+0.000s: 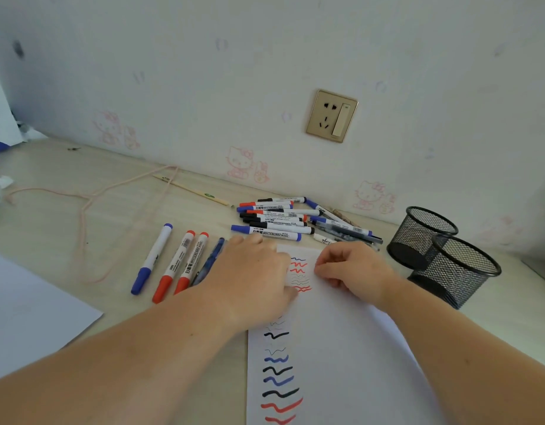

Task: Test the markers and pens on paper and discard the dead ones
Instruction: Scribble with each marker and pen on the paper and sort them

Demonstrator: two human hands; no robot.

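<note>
A person's left hand (252, 271) lies flat, fingers spread, on a white sheet of paper (341, 348) striped with red, blue and black squiggles. The right hand (354, 268) rests beside it, fingers curled; whether it holds anything is unclear. A pile of markers (277, 219) lies behind on the worktop (81, 210), four more (179, 259) to the left

"WHITEBOARD" printed in black capitals on the white barrel of the blue-capped marker at the front of the pile (266, 233). Same word on another blue-capped marker further back (265, 207), and on the right-hand red-capped marker lying alone (192, 263). Smaller print and barcodes too blurry to read.
</note>
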